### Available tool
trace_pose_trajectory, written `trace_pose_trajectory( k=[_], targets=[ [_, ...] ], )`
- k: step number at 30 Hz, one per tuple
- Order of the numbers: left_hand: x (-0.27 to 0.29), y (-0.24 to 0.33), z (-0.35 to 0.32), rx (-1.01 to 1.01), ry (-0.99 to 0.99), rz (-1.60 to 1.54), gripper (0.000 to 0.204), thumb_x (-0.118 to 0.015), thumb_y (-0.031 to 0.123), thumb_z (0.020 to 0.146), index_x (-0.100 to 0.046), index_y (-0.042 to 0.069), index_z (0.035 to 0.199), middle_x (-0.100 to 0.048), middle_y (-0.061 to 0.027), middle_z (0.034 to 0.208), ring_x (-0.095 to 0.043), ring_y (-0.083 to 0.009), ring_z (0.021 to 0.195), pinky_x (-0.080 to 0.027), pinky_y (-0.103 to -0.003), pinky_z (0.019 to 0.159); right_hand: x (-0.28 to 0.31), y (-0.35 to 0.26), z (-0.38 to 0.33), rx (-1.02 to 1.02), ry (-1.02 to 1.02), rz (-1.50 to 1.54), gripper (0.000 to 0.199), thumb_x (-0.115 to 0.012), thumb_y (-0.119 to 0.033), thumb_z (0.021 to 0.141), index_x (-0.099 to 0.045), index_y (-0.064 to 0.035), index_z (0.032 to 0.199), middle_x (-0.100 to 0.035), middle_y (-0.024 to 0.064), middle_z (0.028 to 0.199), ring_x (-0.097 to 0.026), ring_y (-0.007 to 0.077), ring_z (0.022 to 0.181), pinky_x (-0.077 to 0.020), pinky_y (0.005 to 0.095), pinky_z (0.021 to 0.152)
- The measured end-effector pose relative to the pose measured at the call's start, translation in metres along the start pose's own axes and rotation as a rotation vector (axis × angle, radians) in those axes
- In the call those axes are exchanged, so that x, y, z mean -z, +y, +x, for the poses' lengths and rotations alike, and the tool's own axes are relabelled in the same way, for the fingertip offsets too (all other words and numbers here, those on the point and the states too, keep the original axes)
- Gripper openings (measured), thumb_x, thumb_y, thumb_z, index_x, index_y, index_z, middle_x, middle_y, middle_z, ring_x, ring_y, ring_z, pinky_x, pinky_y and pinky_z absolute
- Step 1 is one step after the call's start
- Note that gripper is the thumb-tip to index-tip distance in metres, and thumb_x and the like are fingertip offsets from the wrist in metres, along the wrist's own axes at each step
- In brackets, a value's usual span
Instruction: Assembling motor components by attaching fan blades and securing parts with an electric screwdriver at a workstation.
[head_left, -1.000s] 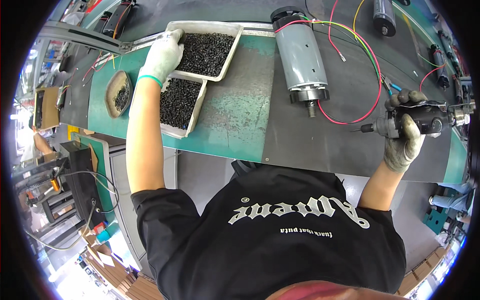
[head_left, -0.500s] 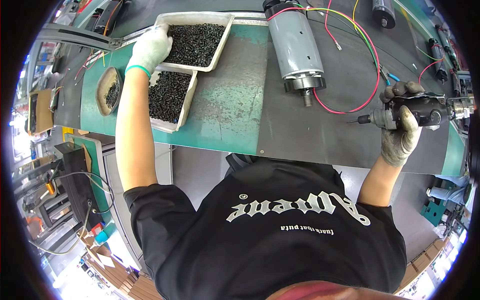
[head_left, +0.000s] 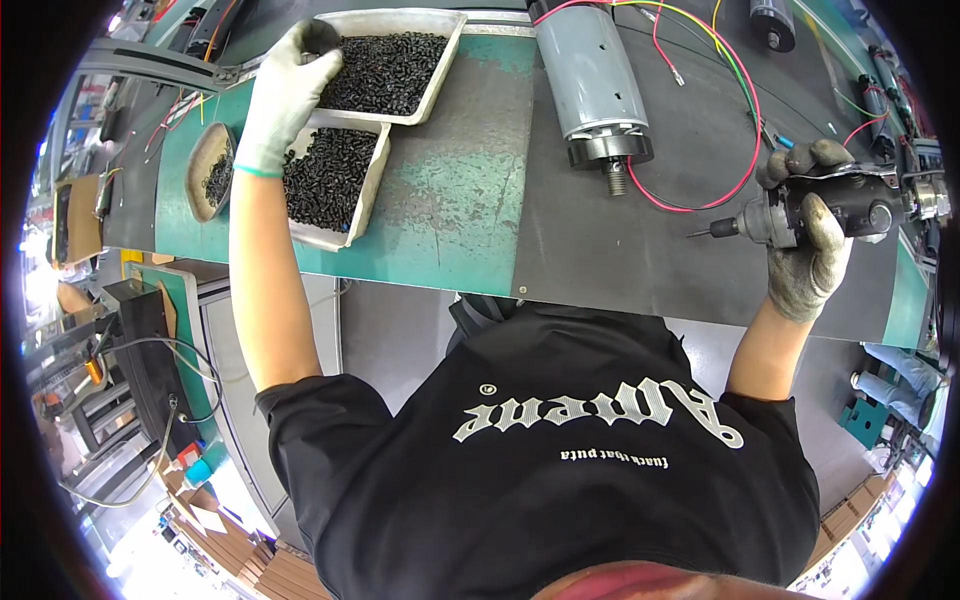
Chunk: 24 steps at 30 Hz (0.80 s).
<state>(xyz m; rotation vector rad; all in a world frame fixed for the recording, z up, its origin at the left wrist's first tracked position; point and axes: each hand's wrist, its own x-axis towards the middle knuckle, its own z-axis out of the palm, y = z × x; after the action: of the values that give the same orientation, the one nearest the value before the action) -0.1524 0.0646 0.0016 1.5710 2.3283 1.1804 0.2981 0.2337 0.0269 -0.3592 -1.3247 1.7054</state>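
The left hand (head_left: 283, 95) has reached deeper into the far tray (head_left: 445, 70), fingers curled on screws (head_left: 385, 72), while the right hand (head_left: 812, 235) wraps its grip on the driver (head_left: 820, 208), bit held ready.

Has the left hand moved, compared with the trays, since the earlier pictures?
Yes. The left hand has gone from the nearer tray toward the far tray of black screws; its fingers now rest at that tray's left corner.
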Motion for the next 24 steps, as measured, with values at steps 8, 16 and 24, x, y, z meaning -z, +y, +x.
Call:
trace_pose_trajectory(
  k=[8, 16, 24],
  targets=[
    [-0.078, 0.123, -0.075, 0.242, -0.132, -1.854, 0.029, -0.064, 0.017, 0.092, -0.058, 0.001, 0.115, -0.05, -0.006, 0.09, -0.034, -0.0048, 0.057, -0.028, -0.016, 0.051, -0.013, -0.036, 0.013, 0.089, 0.002, 0.233, 0.06, -0.064, -0.013, 0.082, -0.039, 0.0038, 0.133, -0.054, 0.0163, 0.114, -0.054, 0.0324, 0.106, -0.0447, 0.0489, 0.09],
    [-0.147, 0.197, -0.101, 0.268, -0.317, -2.197, 0.031, -0.062, 0.033, 0.092, -0.061, 0.007, 0.107, -0.055, -0.0012, 0.096, -0.033, -0.0032, 0.053, -0.03, -0.017, 0.048, -0.058, -0.014, 0.016, 0.159, 0.075, 0.0, 0.057, -0.063, -0.012, 0.082, -0.04, 0.0043, 0.131, -0.055, 0.0172, 0.114, -0.055, 0.0324, 0.105, -0.0455, 0.0479, 0.089],
    [-0.153, 0.202, -0.101, 0.391, -0.295, -2.247, 0.022, -0.06, 0.031, 0.095, -0.058, 0.01, 0.101, -0.056, -0.0005, 0.086, -0.034, -0.0063, 0.049, -0.034, -0.022, 0.051, -0.043, -0.017, 0.009, 0.21, 0.093, -0.124, 0.054, -0.062, -0.011, 0.082, -0.042, 0.0048, 0.129, -0.055, 0.0181, 0.114, -0.055, 0.0324, 0.105, -0.0464, 0.047, 0.088]
  ],
)
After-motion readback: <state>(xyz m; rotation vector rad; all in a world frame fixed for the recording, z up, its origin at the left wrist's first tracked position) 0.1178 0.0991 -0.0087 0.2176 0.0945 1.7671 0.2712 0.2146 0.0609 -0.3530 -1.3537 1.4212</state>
